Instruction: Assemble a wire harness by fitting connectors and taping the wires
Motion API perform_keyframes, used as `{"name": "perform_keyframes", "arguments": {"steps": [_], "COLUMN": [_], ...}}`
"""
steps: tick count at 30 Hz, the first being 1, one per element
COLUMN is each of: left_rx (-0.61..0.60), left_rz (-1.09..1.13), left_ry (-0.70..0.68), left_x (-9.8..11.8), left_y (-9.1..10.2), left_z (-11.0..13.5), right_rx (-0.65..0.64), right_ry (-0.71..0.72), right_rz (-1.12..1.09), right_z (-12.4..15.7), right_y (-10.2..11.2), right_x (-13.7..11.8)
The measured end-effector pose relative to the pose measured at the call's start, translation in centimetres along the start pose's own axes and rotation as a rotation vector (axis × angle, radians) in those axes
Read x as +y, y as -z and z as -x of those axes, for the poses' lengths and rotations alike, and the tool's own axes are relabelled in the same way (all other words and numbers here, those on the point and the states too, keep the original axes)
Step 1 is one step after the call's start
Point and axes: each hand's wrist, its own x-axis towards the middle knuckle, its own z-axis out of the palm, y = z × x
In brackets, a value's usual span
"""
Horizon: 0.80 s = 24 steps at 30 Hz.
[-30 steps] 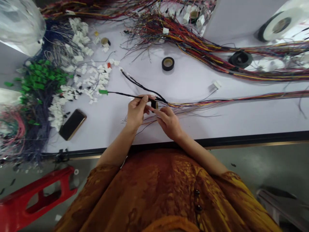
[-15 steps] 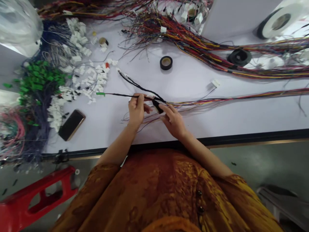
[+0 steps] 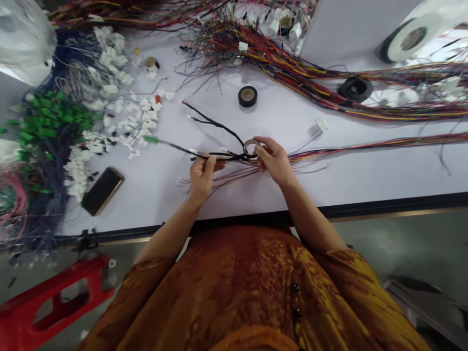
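Note:
My left hand [image 3: 202, 178] pinches a black-taped wire branch whose far end carries a green connector [image 3: 151, 140]. In my right hand [image 3: 275, 160] is a roll of black tape [image 3: 250, 144], gripped by its ring and held against the spot where the branches meet. Two more black-wrapped branches [image 3: 215, 124] with small white ends fan out to the upper left. From that junction a bundle of coloured wires [image 3: 340, 146] runs off to the right. Loose thin wires [image 3: 234, 176] hang out below the bundle between my hands.
Another black tape roll [image 3: 247, 96] lies beyond my hands. A thick wire bundle [image 3: 292, 78] crosses the back. White connectors [image 3: 78, 170], green connectors [image 3: 51, 114] and a phone [image 3: 103, 191] are at left. A red stool [image 3: 54, 302] stands below the table edge.
The tape roll in my right hand has come up and turned, its ring now facing me. My right hand has shifted right and up; the black branches have spread apart.

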Motion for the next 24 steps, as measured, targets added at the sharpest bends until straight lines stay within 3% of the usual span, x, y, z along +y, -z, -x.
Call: {"name": "perform_keyframes", "arguments": {"steps": [2,4,6,11,15,18,21,24], "left_rx": [-0.047,-0.194,-0.263,-0.160,-0.181,-0.178,-0.202,-0.292], "left_rz": [0.112,0.109,0.064,0.077,0.036,-0.061,-0.360,-0.737], "left_ry": [0.094,0.106,0.099,0.176,0.178,0.075,-0.179,-0.327], "left_x": [-0.6,-0.9,-1.0,0.4,2.6,3.2,2.6,2.0], "left_y": [-0.5,-1.3,-2.1,-3.4,-3.6,-3.8,-4.3,-5.0], "left_z": [-0.9,-1.7,-2.2,-3.1,-3.7,-2.6,-0.4,1.5], "right_rx": [0.035,0.046,0.056,0.118,0.004,0.014,0.076,-0.154], "right_ry": [0.004,0.001,0.008,0.246,0.315,0.350,0.357,0.272], "right_rz": [-0.015,-0.023,0.002,0.364,0.635,0.631,0.528,0.619], "right_z": [0.7,1.2,1.7,4.1,6.0,5.9,3.8,0.2], "right_y": [0.6,1.1,1.5,0.3,-1.7,-1.3,0.0,0.1], "right_x": [0.5,0.8,1.0,1.7,2.9,2.0,-0.9,-3.7]}}
